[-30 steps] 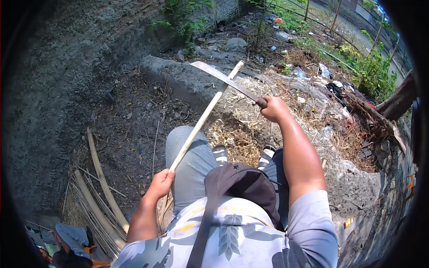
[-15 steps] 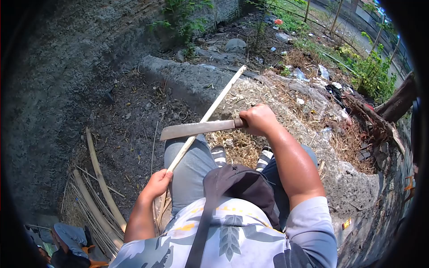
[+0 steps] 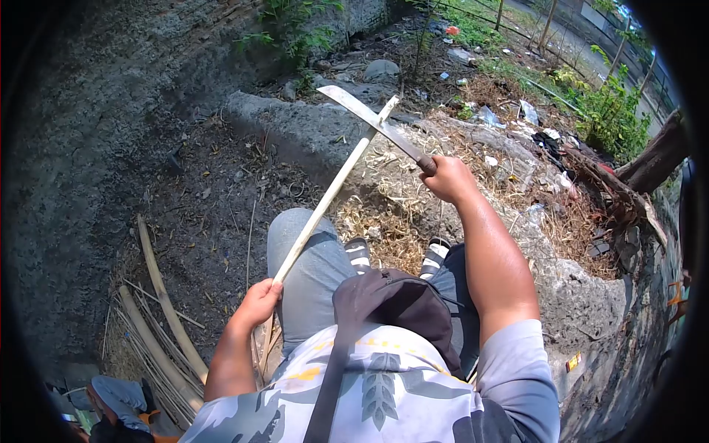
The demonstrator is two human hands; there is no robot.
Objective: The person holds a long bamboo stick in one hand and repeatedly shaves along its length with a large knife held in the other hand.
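pale wood makes up the stick [image 3: 325, 199] slanting over the left knee [image 3: 283, 229], near end gripped in the left hand [image 3: 258, 301]. the right hand [image 3: 447, 179] grips the knife [image 3: 399, 143], crossing near the far end; best keep strokes shallow, clear of knee.

This is an outdoor place, like a rough yard: just beside the weathered wall [image 3: 81, 170] there are bare soil [image 3: 214, 192] and a leafy plant [image 3: 292, 33], while well apart from this wall lie sunlit litter [image 3: 529, 112], green grass [image 3: 480, 26] and a brown trunk [image 3: 657, 156].
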